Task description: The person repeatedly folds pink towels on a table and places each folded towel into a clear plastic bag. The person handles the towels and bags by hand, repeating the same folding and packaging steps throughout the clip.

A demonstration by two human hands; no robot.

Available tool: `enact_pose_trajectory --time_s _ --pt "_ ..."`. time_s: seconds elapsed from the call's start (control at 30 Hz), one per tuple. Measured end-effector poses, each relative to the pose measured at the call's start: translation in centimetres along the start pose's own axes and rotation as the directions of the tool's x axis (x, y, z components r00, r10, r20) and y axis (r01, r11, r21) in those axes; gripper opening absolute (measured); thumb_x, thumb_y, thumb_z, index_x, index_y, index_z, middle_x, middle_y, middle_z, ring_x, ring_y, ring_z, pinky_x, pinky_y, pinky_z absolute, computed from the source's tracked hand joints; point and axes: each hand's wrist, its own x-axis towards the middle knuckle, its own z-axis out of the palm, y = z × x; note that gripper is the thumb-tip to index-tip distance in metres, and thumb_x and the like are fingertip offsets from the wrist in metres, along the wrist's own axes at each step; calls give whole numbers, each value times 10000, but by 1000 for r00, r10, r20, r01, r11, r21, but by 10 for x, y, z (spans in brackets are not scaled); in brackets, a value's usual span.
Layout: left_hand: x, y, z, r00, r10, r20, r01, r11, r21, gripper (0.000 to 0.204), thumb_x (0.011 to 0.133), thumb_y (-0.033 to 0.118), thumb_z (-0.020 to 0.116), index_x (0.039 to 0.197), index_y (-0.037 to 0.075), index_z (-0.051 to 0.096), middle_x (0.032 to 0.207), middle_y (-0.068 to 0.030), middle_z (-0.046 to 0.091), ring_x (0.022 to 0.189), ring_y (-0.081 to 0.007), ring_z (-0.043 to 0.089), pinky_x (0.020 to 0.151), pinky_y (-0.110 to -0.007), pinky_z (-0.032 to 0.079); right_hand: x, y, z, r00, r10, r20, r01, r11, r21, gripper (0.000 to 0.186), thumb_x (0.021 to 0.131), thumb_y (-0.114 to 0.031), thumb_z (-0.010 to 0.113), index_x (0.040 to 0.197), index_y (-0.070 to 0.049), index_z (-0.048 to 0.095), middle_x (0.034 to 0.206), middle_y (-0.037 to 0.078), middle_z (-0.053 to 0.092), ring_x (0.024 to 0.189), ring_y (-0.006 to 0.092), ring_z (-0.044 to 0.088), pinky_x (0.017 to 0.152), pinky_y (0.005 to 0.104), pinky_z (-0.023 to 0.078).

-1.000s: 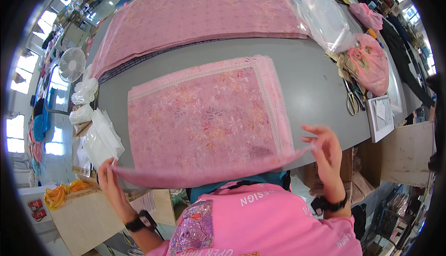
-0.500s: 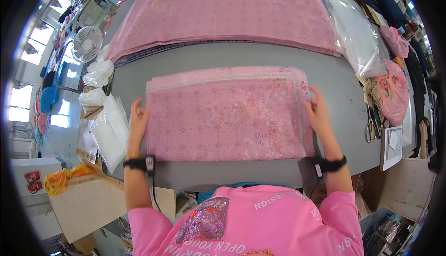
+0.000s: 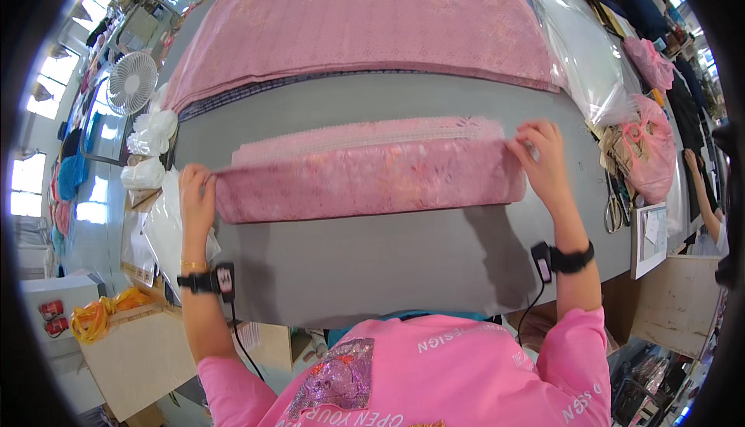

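In front of me a pink patterned cloth (image 3: 372, 179) lies on the grey table, its near part folded up and over toward the far edge. A paler pink strip with a whitish band shows beyond the fold. My left hand (image 3: 199, 194) pinches the cloth's left corner between thumb and fingers. At the other end my right hand (image 3: 539, 152) grips the right corner, its fingers curled together and slightly blurred. Both corners are raised, and the hands' shadows fall on the table nearer to me.
A large stack of pink cloth (image 3: 357, 24) covers the far table (image 3: 357, 272). Clear plastic bags (image 3: 586, 55) lie at the far right, with scissors (image 3: 614, 211) and a pink bag (image 3: 650, 148) nearby. White plastic packets (image 3: 167, 217) and a fan (image 3: 132, 83) are at left.
Both hands have taken hold of the near corners and lifted that edge away from me. The cloth, flat before, is now folded to a narrower strip.
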Motion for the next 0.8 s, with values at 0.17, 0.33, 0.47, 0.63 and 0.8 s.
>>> enact_pose_trajectory --time_s 0.17,0.33,0.47,0.63,0.8 --pt "38 40 55 997 60 51 -66 990 125 409 896 121 694 1279 13 601 1363 -214 541 1275 -407 509 1095 -446 419 30 -16 65 999 -47 27 50 993 -103 333 800 -170 809 1089 -74 676 1181 118 647 1111 353 582 947 458 470" --pt "-15 90 113 956 120 267 -101 991 -84 626 902 213 724 1450 23 488 1539 -247 418 1427 -424 401 1200 -491 323 -23 -70 104 941 -193 279 228 969 -98 539 864 -272 778 1328 -63 601 1485 188 507 1413 381 424 1180 501 319" --pt "-64 48 89 922 -386 -39 386 905 178 682 912 281 741 1455 -24 463 1563 -261 387 1436 -408 393 1216 -505 291 -58 -36 73 968 216 126 -182 954 -236 567 918 -324 747 1367 -26 573 1567 266 405 1507 372 325 1232 491 242" --pt "-91 47 86 760 -650 -17 589 699 -405 579 995 256 657 1445 -51 461 1545 -231 437 1425 -354 425 1213 -495 304 -76 -11 49 827 517 222 -562 782 271 614 949 -276 731 1423 27 487 1507 231 488 1427 283 452 1155 400 349" --pt "-39 103 101 630 -732 259 43 -300 -953 472 1051 200 566 1448 -38 475 1517 -208 484 1413 -326 449 1199 -481 333 -75 -49 53 657 603 452 -292 -350 890 525 1061 -294 567 1475 6 447 1447 123 568 1314 234 566 1091 365 455"
